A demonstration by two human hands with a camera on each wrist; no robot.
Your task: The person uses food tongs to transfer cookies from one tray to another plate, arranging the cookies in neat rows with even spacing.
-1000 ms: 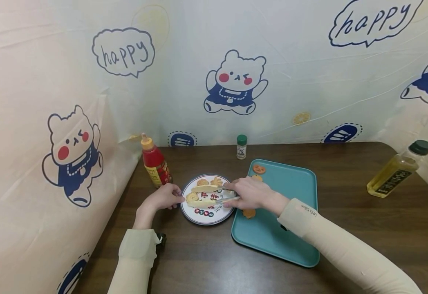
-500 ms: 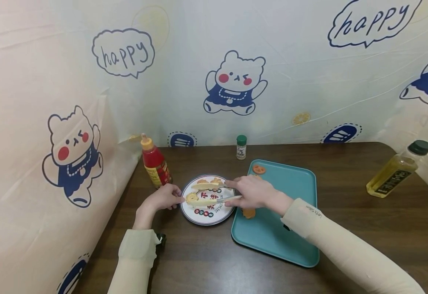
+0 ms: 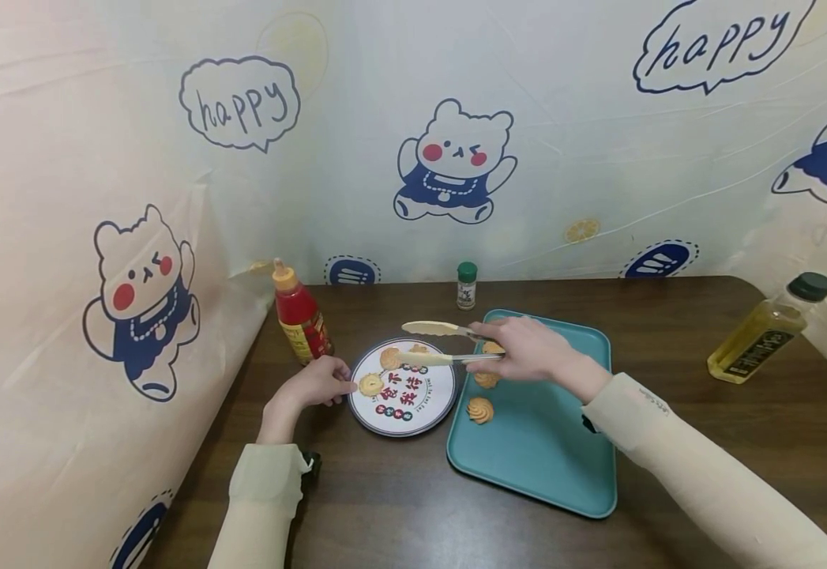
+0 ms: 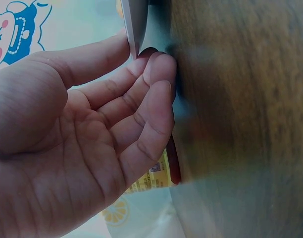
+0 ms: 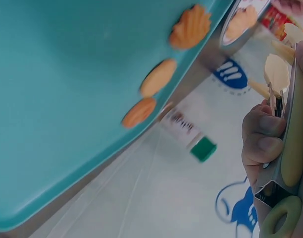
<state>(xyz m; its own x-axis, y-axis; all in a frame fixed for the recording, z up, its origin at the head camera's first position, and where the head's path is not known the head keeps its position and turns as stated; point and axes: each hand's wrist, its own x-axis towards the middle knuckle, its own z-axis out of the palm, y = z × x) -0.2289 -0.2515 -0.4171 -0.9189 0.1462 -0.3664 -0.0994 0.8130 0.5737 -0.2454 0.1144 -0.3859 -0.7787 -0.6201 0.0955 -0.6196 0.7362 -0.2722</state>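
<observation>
My left hand [image 3: 311,387] pinches the left rim of a white plate [image 3: 413,423] with a blue edge and printed lettering. In the left wrist view the thumb lies on top of the rim, with fingertips beneath it. On the plate sit a ring-shaped cookie [image 3: 371,385], a round cookie [image 3: 390,358] and a third cookie [image 3: 419,348], partly covered. My right hand [image 3: 530,348] grips a pair of tongs [image 3: 427,359] with cream tips, spread apart with nothing between them, above the plate's far right side. Several cookies lie along the left side of a teal tray [image 3: 541,466], including a swirled cookie [image 3: 479,410].
A red squeeze bottle [image 3: 302,320] with a yellow cap stands behind my left hand. A small green-capped shaker [image 3: 466,286] is at the table's back, and an oil bottle [image 3: 768,332] at the right. A cartoon-printed sheet [image 3: 356,182] hangs behind and to the left.
My right hand has lifted the tongs off the plate and moved right and back, toward the tray. The ring-shaped cookie lies on the plate, uncovered by the tongs. The left hand has stayed put.
</observation>
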